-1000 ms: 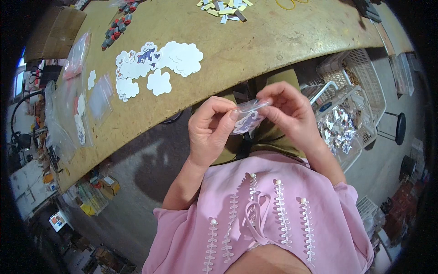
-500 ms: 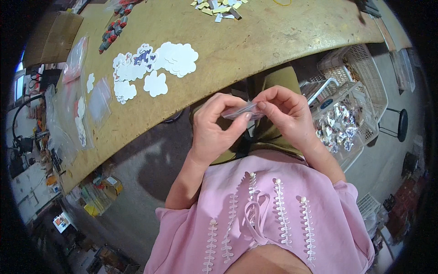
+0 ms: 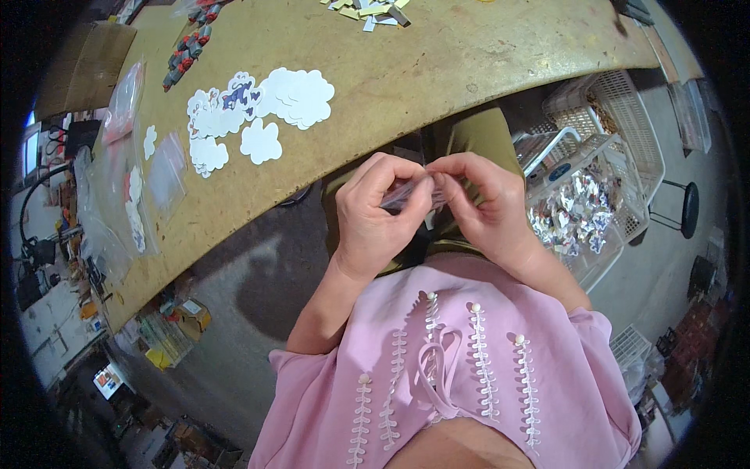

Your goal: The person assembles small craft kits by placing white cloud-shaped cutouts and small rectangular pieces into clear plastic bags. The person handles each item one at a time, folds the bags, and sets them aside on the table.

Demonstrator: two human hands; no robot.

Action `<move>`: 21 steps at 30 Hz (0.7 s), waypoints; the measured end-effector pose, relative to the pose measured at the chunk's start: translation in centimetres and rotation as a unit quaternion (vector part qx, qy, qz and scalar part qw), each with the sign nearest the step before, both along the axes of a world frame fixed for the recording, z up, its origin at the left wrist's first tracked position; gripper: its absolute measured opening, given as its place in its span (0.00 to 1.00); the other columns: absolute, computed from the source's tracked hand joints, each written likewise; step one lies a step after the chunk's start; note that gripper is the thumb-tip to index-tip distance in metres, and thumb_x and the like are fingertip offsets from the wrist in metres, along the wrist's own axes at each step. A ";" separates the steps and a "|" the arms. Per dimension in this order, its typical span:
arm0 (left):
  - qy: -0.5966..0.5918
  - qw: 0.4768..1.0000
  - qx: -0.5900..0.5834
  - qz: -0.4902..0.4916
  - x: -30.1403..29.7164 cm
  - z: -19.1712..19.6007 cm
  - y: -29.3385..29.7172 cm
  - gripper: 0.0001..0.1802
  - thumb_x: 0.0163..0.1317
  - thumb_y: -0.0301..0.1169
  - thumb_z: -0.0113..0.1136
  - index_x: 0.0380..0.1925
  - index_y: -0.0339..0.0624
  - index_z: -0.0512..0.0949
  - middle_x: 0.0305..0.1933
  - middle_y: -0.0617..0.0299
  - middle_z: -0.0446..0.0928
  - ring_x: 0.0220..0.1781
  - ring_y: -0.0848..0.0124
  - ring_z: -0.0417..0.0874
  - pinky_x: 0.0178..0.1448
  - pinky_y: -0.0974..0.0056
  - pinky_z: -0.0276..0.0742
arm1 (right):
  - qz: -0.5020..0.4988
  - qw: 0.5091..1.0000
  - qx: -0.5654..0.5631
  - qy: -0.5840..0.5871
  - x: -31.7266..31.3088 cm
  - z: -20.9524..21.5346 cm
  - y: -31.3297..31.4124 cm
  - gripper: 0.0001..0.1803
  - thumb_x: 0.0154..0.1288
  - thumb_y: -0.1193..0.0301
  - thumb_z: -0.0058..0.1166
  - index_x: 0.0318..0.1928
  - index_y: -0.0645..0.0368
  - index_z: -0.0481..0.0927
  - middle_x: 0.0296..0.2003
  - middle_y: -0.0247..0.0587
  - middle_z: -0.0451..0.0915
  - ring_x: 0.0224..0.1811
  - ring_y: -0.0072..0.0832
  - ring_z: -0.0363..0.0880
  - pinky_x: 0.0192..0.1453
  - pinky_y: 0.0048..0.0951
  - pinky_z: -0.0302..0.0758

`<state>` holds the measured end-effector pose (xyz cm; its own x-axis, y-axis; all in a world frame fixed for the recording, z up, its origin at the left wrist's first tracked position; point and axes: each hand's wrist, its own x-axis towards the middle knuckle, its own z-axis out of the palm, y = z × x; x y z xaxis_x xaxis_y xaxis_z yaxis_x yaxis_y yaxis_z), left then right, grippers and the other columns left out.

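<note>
A small clear plastic bag (image 3: 408, 195), thin, glossy and crumpled, sits at the centre of the frame, just below the near edge of the bench (image 3: 437, 70). Both hands pinch it between them. The left hand (image 3: 380, 215) is curled, its fingertips closed on the left part of the bag. The right hand (image 3: 480, 205) is curled as well, its thumb and fingers gripping the right end; the fingertips of the two hands nearly meet over the bag. What is inside the bag cannot be told.

Below the hands lies a pink garment (image 3: 461, 375), soft in texture, with vertical rows of white lace trim and small pearl-like buttons. Behind the hands shows olive-green cloth (image 3: 476, 137).

To the right of the hands, a white plastic lattice basket (image 3: 578, 211) holds a heap of small shiny packets. A second white lattice basket (image 3: 617, 109) stands above it, toward the upper right.

The bench has a worn yellowish-brown surface, matte and stained. On its upper left part lies a group of flat white cloud-shaped cutouts (image 3: 262, 105), some overlapping, one with a purple print. Further left, clear plastic sleeves (image 3: 148, 180) lie flat near the bench edge. At the top centre lies a scatter of small flat pieces (image 3: 371, 9). At the upper left, a row of small red and grey items (image 3: 186, 48) lies on the bench.
</note>
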<state>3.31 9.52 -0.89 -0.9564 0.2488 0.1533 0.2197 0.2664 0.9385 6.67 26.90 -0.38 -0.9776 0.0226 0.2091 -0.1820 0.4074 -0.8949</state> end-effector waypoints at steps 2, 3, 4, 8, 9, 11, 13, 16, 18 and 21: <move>-0.014 1.000 0.003 -0.003 0.0 -0.2 0.0 0.07 0.59 0.18 0.71 0.35 0.37 0.82 0.33 0.58 0.82 0.32 0.67 0.84 0.39 0.64 0.80 | 0.002 0.997 0.053 0.058 -0.2 0.0 0.1 0.08 0.66 0.81 0.67 0.44 0.60 0.87 0.35 0.42 0.88 0.35 0.40 0.87 0.41 0.36 0.80; -0.023 1.000 0.008 -0.007 0.0 -0.3 -0.2 0.07 0.59 0.18 0.71 0.35 0.37 0.82 0.34 0.58 0.82 0.33 0.66 0.85 0.40 0.63 0.81 | 0.006 0.993 0.077 0.088 -0.4 0.0 -0.1 0.08 0.65 0.82 0.67 0.44 0.60 0.87 0.35 0.42 0.87 0.35 0.43 0.86 0.41 0.39 0.80; -0.031 0.999 0.013 -0.009 0.0 -0.3 -0.4 0.07 0.58 0.18 0.71 0.35 0.37 0.82 0.34 0.57 0.82 0.33 0.65 0.86 0.40 0.62 0.81 | 0.014 0.996 0.067 0.066 -0.4 0.1 -0.1 0.07 0.64 0.81 0.68 0.42 0.61 0.86 0.35 0.43 0.87 0.36 0.43 0.86 0.42 0.40 0.80; 0.035 0.999 -0.018 -0.024 0.1 0.1 -0.6 0.05 0.58 0.21 0.69 0.34 0.38 0.83 0.34 0.55 0.82 0.36 0.57 0.86 0.41 0.57 0.82 | 0.024 0.996 0.063 0.051 -0.3 0.2 0.4 0.07 0.66 0.82 0.67 0.43 0.62 0.86 0.35 0.46 0.87 0.36 0.42 0.87 0.43 0.39 0.81; 0.064 0.996 -0.056 -0.028 0.0 0.5 -0.6 0.05 0.58 0.23 0.69 0.34 0.39 0.82 0.34 0.55 0.82 0.37 0.55 0.86 0.41 0.56 0.82 | 0.029 0.996 0.066 0.044 -0.2 0.4 0.3 0.06 0.66 0.83 0.66 0.43 0.63 0.86 0.35 0.47 0.86 0.36 0.42 0.87 0.44 0.38 0.82; 0.121 0.989 -0.078 -0.033 -0.3 0.2 -0.7 0.06 0.57 0.24 0.70 0.31 0.42 0.80 0.33 0.55 0.80 0.37 0.53 0.84 0.41 0.54 0.81 | 0.038 0.999 0.023 -0.026 0.1 1.0 0.4 0.05 0.69 0.83 0.64 0.43 0.65 0.85 0.35 0.46 0.87 0.37 0.34 0.87 0.46 0.32 0.82; 0.153 0.985 -0.069 -0.033 -0.2 0.3 -0.8 0.08 0.54 0.22 0.70 0.30 0.42 0.79 0.30 0.56 0.78 0.35 0.53 0.81 0.40 0.53 0.79 | 0.043 0.997 -0.013 -0.069 0.5 0.7 1.3 0.03 0.73 0.83 0.62 0.44 0.66 0.85 0.36 0.41 0.87 0.39 0.25 0.86 0.48 0.25 0.81; 0.147 0.982 -0.109 -0.046 0.8 0.7 -1.9 0.08 0.53 0.22 0.69 0.29 0.42 0.79 0.30 0.59 0.78 0.34 0.56 0.82 0.41 0.55 0.81 | 0.029 0.977 -0.155 -0.146 1.0 -0.4 3.7 0.02 0.78 0.82 0.57 0.46 0.67 0.82 0.39 0.34 0.85 0.42 0.20 0.83 0.50 0.22 0.78; 0.159 0.980 -0.112 -0.043 0.9 0.9 -2.7 0.08 0.53 0.22 0.70 0.29 0.43 0.79 0.31 0.59 0.80 0.35 0.57 0.83 0.42 0.56 0.82 | 0.012 0.976 -0.175 -0.126 1.3 -1.6 6.2 0.03 0.81 0.79 0.55 0.47 0.65 0.82 0.42 0.34 0.83 0.43 0.18 0.81 0.48 0.23 0.79; 0.177 0.976 -0.127 0.014 0.2 1.2 -5.7 0.06 0.57 0.23 0.70 0.31 0.44 0.81 0.33 0.59 0.83 0.38 0.58 0.86 0.44 0.57 0.83 | -0.093 0.979 -0.141 -0.114 2.3 -3.6 12.2 0.05 0.83 0.76 0.54 0.49 0.63 0.81 0.44 0.33 0.81 0.43 0.18 0.78 0.48 0.25 0.78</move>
